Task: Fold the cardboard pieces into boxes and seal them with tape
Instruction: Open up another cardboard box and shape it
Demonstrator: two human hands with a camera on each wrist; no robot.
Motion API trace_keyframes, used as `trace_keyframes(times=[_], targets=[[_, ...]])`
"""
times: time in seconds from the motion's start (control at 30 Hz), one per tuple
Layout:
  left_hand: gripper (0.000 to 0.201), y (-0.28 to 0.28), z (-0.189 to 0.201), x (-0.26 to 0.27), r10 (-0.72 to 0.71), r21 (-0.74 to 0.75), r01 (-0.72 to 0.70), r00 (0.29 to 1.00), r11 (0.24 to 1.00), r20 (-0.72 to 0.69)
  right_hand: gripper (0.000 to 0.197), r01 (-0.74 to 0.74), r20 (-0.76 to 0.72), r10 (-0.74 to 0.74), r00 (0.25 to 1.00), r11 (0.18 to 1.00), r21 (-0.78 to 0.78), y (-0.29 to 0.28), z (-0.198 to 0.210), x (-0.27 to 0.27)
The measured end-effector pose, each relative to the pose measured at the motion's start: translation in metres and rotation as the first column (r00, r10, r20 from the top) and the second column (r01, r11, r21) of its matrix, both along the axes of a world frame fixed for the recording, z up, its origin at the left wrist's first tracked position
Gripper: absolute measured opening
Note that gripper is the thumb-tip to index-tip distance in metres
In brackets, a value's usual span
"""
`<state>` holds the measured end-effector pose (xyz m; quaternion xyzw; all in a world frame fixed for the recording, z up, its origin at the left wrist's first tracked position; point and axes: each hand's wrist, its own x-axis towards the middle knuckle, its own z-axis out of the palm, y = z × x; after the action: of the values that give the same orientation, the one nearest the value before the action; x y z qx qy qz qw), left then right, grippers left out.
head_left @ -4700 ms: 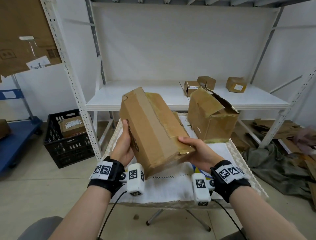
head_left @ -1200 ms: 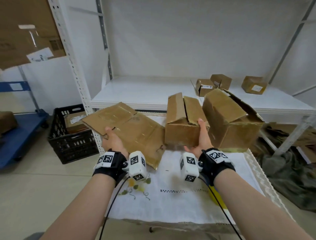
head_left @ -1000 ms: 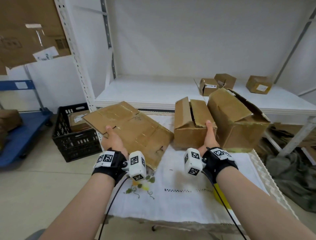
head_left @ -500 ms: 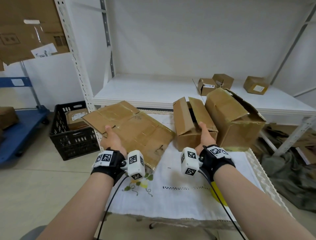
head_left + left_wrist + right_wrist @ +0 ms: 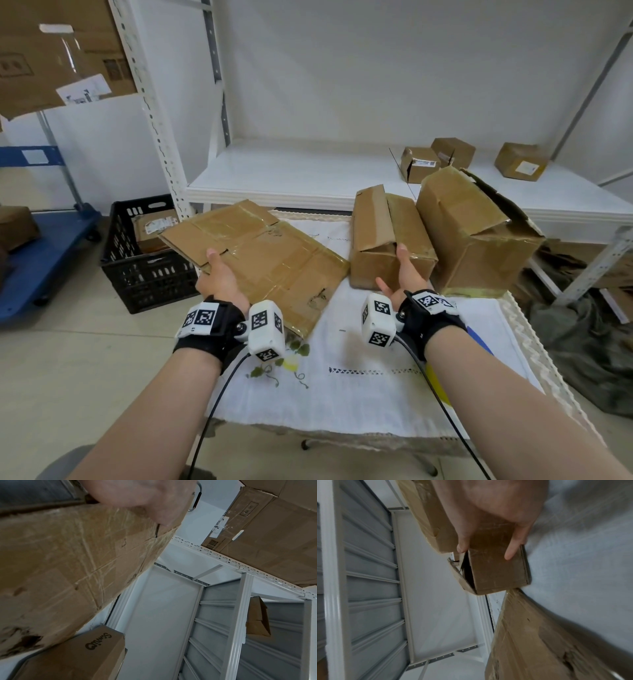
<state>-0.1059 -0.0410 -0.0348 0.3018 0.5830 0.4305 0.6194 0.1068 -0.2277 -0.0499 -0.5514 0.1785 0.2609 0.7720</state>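
Observation:
A flattened cardboard piece (image 5: 267, 253) with old tape lies tilted over the table's left side. My left hand (image 5: 217, 270) grips its left edge, thumb on top, fingers hidden beneath; the left wrist view shows the thumb on the flat cardboard (image 5: 68, 561). A small folded box (image 5: 387, 236) stands on the white cloth, its top flaps ajar. My right hand (image 5: 402, 270) rests straight fingers (image 5: 462, 546) against the near face of this box (image 5: 496, 572). No tape roll is in sight.
A larger taped box (image 5: 472, 233) stands right of the small one, touching it. Behind is a white shelf (image 5: 291, 171) with three small boxes (image 5: 419, 164). A black crate (image 5: 144, 274) and a blue cart (image 5: 44, 246) stand on the floor at left.
The box I held in both hands now stands beside the larger one. My left hand has picked up the flat cardboard. In the last half second my right hand slid slightly back.

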Motion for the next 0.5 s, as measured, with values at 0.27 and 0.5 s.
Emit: trace_keyframes(times=[0.27, 0.5], targets=[[0.072, -0.006, 0.000, -0.005, 0.013, -0.011, -0.013, 1.000, 1.000, 0.003, 0.056, -0.074, 0.003, 0.075, 0.997, 0.997, -0.027, 0.000, 0.012, 0.003], [0.069, -0.013, 0.011, -0.026, 0.044, 0.016, -0.044, 0.999, 0.999, 0.004, 0.054, -0.236, -0.036, 0.235, 0.971, 0.971, -0.038, -0.014, 0.017, -0.020]])
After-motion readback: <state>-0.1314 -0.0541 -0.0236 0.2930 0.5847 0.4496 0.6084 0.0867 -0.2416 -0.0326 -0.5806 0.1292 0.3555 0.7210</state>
